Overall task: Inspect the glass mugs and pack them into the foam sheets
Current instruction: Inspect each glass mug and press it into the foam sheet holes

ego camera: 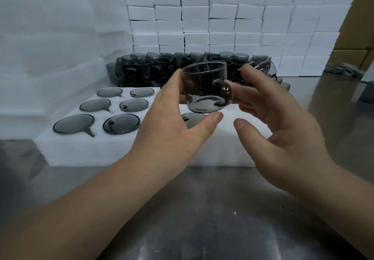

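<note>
Smoky glass mug (204,90) hangs above the middle of the foam sheet (121,152). The left hand (172,122) grips it, thumb underneath; the right hand (283,122) only touches the handle side with nearly straight fingers. The smooth glass may slip and strike the packed mugs (121,123) below.

Light is falling cool, even and diffuse; we are seeing no hard shadows anywhere. We are taking the mug (206,90) as our landmark. Below it, the steel table (202,215) is throwing back broad soft glare and one tiny bright speck. Behind it, the foam blocks (222,17) are reading near white and showing little texture. Left of it, the tall foam stack (50,37) is washing out into pale haze. Just right of it, the fingertips (245,71) of the right hand (283,122) are smearing with blur. Far from it, toward the edges, lines are bowing and detail is softening. The mug's rim is catching thin highlights.
</note>
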The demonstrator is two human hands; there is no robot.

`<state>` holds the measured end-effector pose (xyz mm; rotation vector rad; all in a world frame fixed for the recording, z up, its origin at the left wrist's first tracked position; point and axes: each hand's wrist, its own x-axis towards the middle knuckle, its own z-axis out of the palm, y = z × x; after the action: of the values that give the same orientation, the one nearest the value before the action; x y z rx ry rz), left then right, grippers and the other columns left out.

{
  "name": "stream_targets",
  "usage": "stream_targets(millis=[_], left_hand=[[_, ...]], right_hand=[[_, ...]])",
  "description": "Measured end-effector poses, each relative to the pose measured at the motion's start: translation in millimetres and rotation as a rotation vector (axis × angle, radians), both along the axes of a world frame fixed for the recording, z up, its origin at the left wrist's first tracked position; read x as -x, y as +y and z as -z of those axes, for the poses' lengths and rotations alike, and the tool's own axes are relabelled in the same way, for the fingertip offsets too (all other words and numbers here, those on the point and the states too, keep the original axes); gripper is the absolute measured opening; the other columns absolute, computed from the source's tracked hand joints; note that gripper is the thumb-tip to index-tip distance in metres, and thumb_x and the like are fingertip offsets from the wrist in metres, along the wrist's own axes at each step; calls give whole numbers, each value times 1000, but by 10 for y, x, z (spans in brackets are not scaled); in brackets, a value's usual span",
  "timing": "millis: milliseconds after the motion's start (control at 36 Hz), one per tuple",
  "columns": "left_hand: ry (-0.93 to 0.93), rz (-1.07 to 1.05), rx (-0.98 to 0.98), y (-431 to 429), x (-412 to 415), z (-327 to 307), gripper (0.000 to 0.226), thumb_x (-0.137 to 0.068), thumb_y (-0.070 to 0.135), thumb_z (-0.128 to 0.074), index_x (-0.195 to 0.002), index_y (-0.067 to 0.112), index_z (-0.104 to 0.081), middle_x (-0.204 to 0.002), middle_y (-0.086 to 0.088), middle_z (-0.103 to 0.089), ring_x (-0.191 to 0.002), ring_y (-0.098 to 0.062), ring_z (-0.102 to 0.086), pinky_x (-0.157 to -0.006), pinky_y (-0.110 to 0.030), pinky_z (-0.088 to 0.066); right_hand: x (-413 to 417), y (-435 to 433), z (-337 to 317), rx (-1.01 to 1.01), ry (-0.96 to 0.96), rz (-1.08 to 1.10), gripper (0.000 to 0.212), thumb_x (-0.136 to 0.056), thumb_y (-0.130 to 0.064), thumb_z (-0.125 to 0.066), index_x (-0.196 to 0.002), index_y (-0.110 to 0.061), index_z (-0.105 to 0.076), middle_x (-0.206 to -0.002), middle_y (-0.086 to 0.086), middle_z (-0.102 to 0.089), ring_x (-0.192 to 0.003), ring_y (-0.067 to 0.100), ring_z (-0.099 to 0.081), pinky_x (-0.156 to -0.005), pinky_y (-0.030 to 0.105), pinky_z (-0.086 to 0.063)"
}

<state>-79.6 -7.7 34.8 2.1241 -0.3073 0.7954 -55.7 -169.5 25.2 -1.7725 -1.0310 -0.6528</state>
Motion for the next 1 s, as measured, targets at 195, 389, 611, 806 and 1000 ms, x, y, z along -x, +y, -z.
stream_targets(millis=[195, 389, 611, 806, 1000], left_hand=[[7, 20, 88, -10, -5, -6, 56, -66, 49, -67, -117, 43, -44, -113, 23, -57, -109, 9, -49, -91, -21, -40], [-11, 28, 137, -21, -3, -13, 54, -66, 44, -70, -114, 41, -46, -106, 23, -58, -102, 10, -53, -85, -11, -40], [-61, 83, 161, -20, 3, -42, 51, -69, 41, -72, -114, 32, -49, -99, 24, -61, -97, 13, -55, -79, -4, -39], [-19, 202, 337, -7, 1, -27, 93, -63, 41, -73, -141, 18, -29, -112, 25, -60, -110, 4, -54, -80, -17, -50], [11, 335, 378, -6, 33, -13, 76, -61, 47, -64, -126, 39, -27, -107, 31, -62, -113, 2, -54, -99, -34, -42]], right_hand=[[39, 4, -11, 133, -21, -22, 67, -81, -23, -45, -134, -58, -23, -134, -34, -41, -99, 28, -64, -78, 42, -50], [56, -10, -4, 242, -9, -56, 70, -81, -24, -45, -134, -61, -16, -136, -38, -36, -80, 58, -55, -80, 50, -48], [57, -2, -6, 136, 34, -171, 65, -80, -16, -48, -139, -35, -29, -135, -28, -44, -124, 0, -46, -90, 25, -47], [74, -5, -68, -84, 12, -36, 44, -81, -19, -50, -122, -32, -40, -117, -14, -57, -110, 3, -57, -92, 20, -45], [37, 19, -63, -17, 132, 24, 55, -76, -39, -55, -125, -46, -30, -119, -24, -53, -114, -4, -51, -94, 16, -41]])
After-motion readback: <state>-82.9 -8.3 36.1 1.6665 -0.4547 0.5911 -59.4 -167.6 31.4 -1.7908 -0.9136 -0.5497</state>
